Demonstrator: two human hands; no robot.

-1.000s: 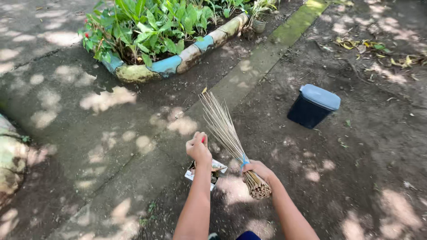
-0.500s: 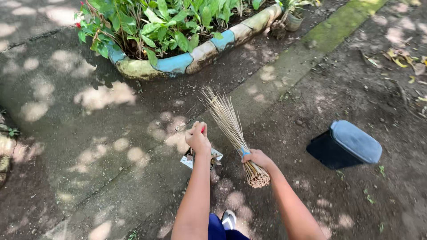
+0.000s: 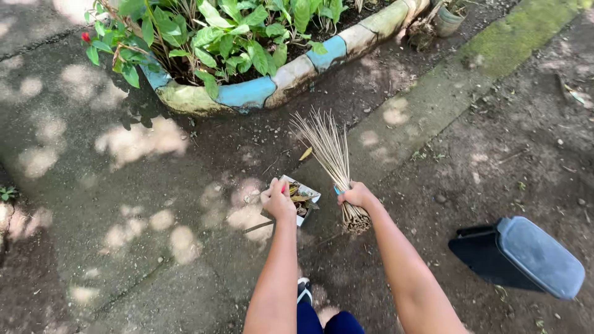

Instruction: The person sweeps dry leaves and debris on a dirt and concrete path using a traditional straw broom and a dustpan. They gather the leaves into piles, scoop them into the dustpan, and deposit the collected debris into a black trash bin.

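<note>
Cardboard, a small pale flat piece used as a scoop, sits just right of the left hand, a little below the middle of the view; it is roughly rectangular, light on its edges, and carries brown and yellow dry leaves on its upper face. No readable label shows on it from this angle. The left hand is clenched around its near edge, thumb side up, with something small and red just visible at the fingers.

The stick broom, a bundle of thin tan ribs, runs its long axis from about 5 o'clock to 11 o'clock: the bound butt end sits low by the right hand, and the loose tips fan out up and leftward toward the planter. The right hand is closed firmly round the bundle just above the butt, a bit of blue showing at the grip. Broom and cardboard lie just beside each other, nearly touching at the leaves.

At 4 o'clock, well apart from the hands, a dark bin with a grey-blue lid lies tilted on the bare soil. At 12 o'clock a curved kerb painted in blue and cream blocks rings green plants. A mossy concrete strip runs toward 1 o'clock.
</note>
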